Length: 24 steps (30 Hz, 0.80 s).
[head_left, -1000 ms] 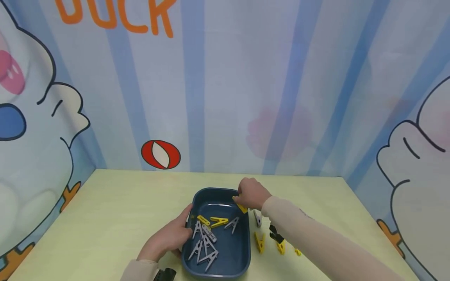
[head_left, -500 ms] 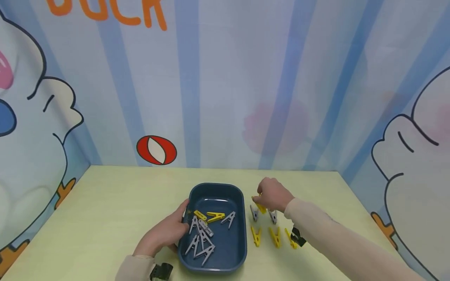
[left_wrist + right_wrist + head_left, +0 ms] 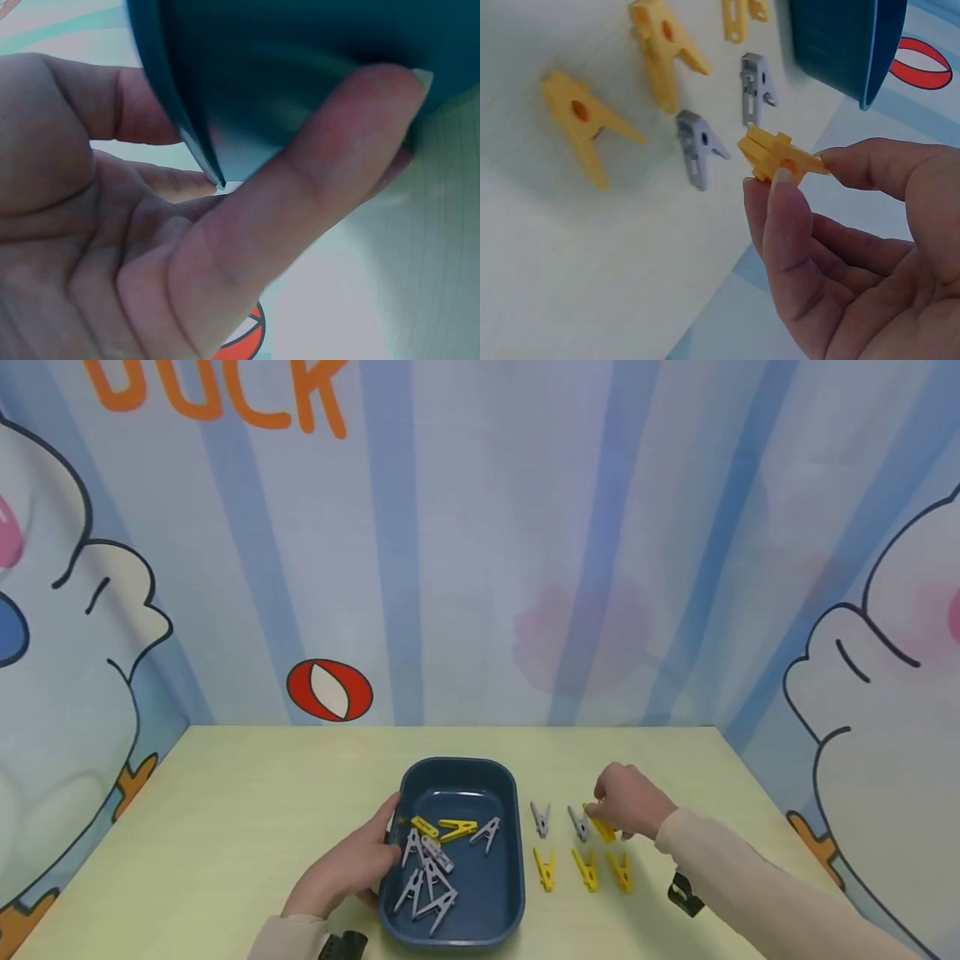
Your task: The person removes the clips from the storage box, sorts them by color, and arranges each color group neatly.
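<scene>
My left hand [image 3: 347,864] grips the left side of a dark blue plastic tub [image 3: 491,906], with fingers and thumb on either side of its wall [image 3: 247,90]. Several grey clothespins [image 3: 437,906] and a few yellow clothespins [image 3: 457,831] lie inside it. To the right of the tub, my right hand [image 3: 636,802] pinches a yellow clothespin [image 3: 780,154] between thumb and fingers, close to the table. Two grey clothespins [image 3: 540,820] lie left of this hand. Nearer to me is a row of three yellow clothespins [image 3: 586,870].
A pale yellow table [image 3: 262,827] carries everything. Behind it hangs a blue-and-white striped backdrop [image 3: 480,568] with cartoon prints, and printed panels close in the left and right sides.
My right hand has carried the yellow clothespin out from over the tub, to the right past the two grey clothespins and down toward the table. My left hand keeps its grip on the tub.
</scene>
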Motion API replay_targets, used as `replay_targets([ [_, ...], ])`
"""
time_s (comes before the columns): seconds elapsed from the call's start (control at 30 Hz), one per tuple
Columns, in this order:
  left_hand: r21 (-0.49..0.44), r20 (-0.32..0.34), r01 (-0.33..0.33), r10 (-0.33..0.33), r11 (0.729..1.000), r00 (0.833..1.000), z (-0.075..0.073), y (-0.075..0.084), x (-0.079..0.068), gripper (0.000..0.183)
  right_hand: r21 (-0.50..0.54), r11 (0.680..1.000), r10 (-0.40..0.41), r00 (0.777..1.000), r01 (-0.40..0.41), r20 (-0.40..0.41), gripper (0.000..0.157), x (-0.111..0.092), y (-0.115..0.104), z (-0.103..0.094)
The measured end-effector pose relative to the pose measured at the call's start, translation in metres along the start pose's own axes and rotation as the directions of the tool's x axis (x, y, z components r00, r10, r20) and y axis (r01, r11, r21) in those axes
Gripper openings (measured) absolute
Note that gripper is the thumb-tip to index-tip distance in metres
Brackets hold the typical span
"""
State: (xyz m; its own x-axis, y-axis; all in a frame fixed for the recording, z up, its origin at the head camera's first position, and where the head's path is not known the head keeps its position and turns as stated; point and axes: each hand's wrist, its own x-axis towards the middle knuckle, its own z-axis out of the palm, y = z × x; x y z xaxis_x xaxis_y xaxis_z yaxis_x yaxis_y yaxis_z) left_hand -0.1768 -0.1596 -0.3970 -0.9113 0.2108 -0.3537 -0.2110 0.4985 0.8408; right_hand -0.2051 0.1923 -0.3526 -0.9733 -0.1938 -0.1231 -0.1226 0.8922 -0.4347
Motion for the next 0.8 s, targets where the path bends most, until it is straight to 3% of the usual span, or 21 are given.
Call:
replay_targets([
  [0.5,0.005,-0.01,-0.024,0.024,1.0,1.0,-0.001,-0.001,0.001,0.078,0.051,0.993,0.108,0.994,-0.107,-0.024,0.039,-0.027,0.042,0.009],
  [0.8,0.003,0.001,-0.026,0.026,1.0,1.0,0.002,0.0,0.001,0.078,0.014,0.981,0.194,0.98,-0.195,0.043,0.031,-0.035,0.061,0.013],
])
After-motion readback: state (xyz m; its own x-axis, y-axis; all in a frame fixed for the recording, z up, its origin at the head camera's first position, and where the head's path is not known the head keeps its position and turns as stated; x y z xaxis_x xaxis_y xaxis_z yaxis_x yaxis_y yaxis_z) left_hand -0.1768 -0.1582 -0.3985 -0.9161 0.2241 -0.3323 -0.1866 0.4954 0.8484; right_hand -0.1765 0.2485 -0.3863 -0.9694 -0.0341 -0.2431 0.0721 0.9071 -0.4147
